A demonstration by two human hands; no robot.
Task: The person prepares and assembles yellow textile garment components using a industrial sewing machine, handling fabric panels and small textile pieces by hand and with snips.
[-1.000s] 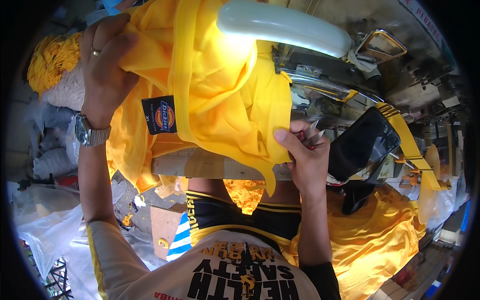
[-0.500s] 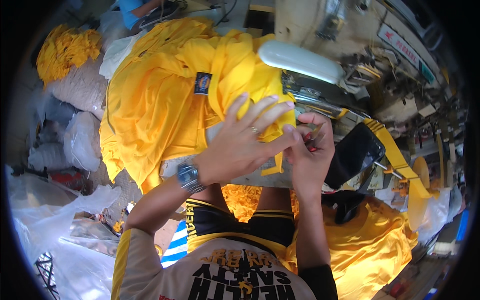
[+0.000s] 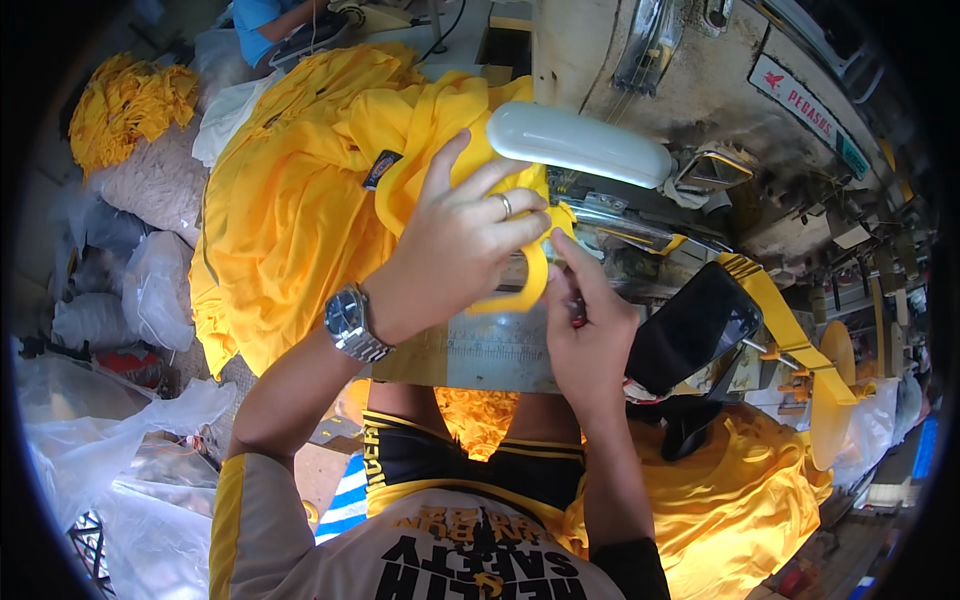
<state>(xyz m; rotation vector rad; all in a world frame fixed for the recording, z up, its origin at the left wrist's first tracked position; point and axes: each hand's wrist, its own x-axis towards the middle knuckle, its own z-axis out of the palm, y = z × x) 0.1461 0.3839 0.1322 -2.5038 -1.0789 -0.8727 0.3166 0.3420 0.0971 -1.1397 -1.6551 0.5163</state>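
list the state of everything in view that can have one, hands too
person's left hand, fingers spread over the cloth
person's right hand, curled round a small red item, mostly hidden
yellow cloth garment with dark label, rumpled, unfolded
black rectangular phone, screen dark
silver metal wristwatch, fastened on the left wrist
white rounded tube-shaped lamp, unclear whether lit

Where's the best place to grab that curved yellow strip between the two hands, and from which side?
I'd pinch the yellow strip across its width at the lower bend, coming from the wearer's side. That rounded part shows uncovered against the flat plate, while higher up the fingers of the left hand and right hand crowd it.
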